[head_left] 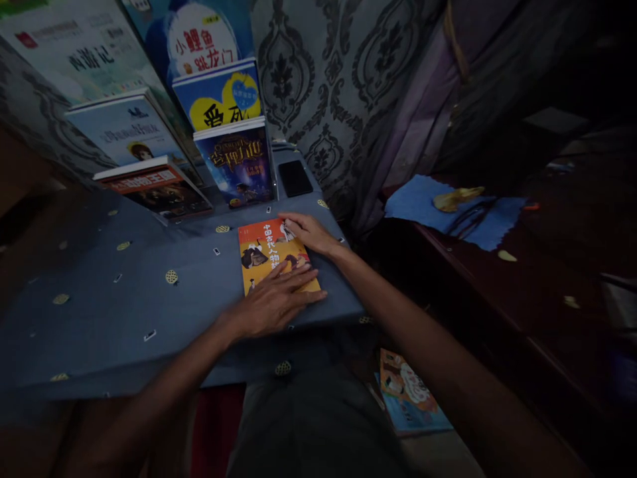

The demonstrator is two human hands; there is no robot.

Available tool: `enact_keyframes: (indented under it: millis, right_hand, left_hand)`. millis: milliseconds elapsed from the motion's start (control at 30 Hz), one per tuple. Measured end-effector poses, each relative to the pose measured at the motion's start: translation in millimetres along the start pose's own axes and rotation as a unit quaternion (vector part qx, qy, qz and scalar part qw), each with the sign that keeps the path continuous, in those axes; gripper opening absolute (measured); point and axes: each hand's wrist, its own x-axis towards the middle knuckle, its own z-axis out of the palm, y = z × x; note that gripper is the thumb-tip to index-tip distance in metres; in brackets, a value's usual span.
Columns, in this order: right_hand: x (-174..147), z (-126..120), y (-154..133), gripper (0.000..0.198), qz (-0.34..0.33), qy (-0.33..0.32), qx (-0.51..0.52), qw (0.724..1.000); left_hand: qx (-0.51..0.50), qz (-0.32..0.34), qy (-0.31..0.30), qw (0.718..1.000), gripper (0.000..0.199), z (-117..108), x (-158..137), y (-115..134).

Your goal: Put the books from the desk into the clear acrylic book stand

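Note:
A thin paperback book (255, 255) with an orange and yellow cover, Chinese title characters and drawn figures lies flat near the table's front edge. My left hand (276, 299) rests palm down across its lower part, fingers stretched out and spread, hiding some of the cover. At the upper right corner of the book, my right hand (313, 234) has its thumb and fingers closed around the edge. Just beyond stands a dark blue book (243, 166), with a black phone (295, 178) lying to its right.
More books stand in tiers behind, including a blue and yellow one (219, 99) and a dark animal book (159, 189). A patterned blue cloth covers the table (124, 285). To the right, a blue cloth (418, 202) lies on a dark red surface; another book (413, 392) is low down.

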Motion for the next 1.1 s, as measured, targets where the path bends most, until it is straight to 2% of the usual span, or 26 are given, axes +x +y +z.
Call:
enact_keyframes:
  millis: [133, 200, 433, 600, 700, 800, 867, 967, 1033, 1100]
  right_hand:
    - [-2, 5, 0, 0.042, -0.017, -0.01, -0.027, 0.999]
    - [-6, 11, -3, 0.044, -0.015, -0.015, -0.068, 0.997]
    - [-30, 22, -25, 0.052, 0.015, -0.015, -0.203, 0.979]
    - [-59, 27, -39, 0.054, 0.028, -0.011, -0.251, 0.967]
    - [-83, 31, -46, 0.053, 0.027, -0.003, -0.281, 0.959]
    - [-104, 35, -51, 0.053, 0.016, -0.005, -0.291, 0.957]
    - [-113, 36, -52, 0.053, 0.006, -0.011, -0.288, 0.957]
    - [-118, 36, -50, 0.053, 0.0, -0.009, -0.283, 0.959]
    - [-118, 35, -49, 0.054, 0.003, -0.001, -0.278, 0.961]
    - [-118, 36, -47, 0.054, 0.008, 0.007, -0.275, 0.961]
  left_hand:
    - [0.13, 0.014, -0.079, 0.988, 0.044, -1, -3, 3]
    - [0.176, 0.022, -0.093, 0.98, 0.046, -1, -3, 2]
    - [0.199, 0.037, -0.051, 0.978, 0.045, 4, -10, 2]
    - [0.139, 0.072, 0.046, 0.987, 0.031, 5, -15, 2]
    - [0.104, 0.05, 0.129, 0.985, 0.024, 6, -15, 1]
    - [0.09, -0.014, 0.215, 0.972, 0.025, 7, -16, -3]
    - [0.099, -0.079, 0.262, 0.957, 0.025, 8, -18, -9]
    - [0.099, -0.191, 0.308, 0.927, 0.039, 10, -22, -22]
    - [0.051, -0.235, 0.337, 0.91, 0.05, 12, -23, -32]
    - [-0.041, -0.243, 0.367, 0.897, 0.054, 11, -23, -41]
